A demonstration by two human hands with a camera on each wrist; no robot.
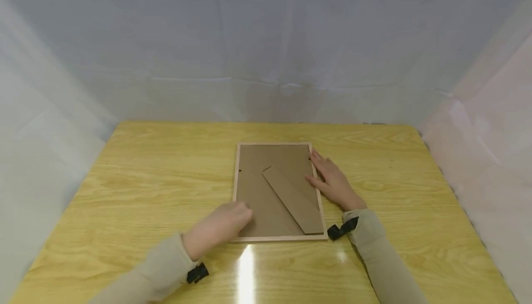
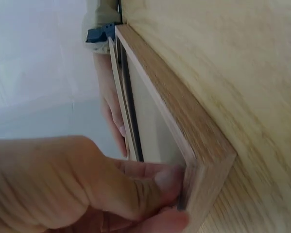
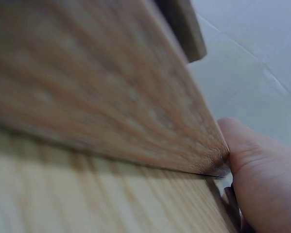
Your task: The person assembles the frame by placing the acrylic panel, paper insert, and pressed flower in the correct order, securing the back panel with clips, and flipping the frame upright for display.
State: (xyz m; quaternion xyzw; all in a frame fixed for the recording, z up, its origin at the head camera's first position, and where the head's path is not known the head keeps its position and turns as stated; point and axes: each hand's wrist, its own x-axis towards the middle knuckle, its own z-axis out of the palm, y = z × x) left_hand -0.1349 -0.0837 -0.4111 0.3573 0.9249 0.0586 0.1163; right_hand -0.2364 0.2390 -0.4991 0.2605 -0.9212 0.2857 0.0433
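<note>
A picture frame (image 1: 277,238) with a light wooden rim lies face down on the wooden table. Its brown backing board (image 1: 257,188) faces up, with a slanted stand leg (image 1: 293,200) lying along it. At the lower left corner, my left hand (image 1: 220,225) has its fingers curled at the rim. In the left wrist view, the thumb and fingers of that hand (image 2: 111,189) pinch at the rim's inner edge, by a small dark piece they partly cover. My right hand (image 1: 334,181) rests along the right rim with fingers extended, a fingertip over the backing.
Small dark tabs (image 1: 239,170) show on the left and right inner edges of the rim. The wooden table (image 1: 166,165) stretches out on both sides. Pale sheeting (image 1: 266,45) hangs behind it and at its sides.
</note>
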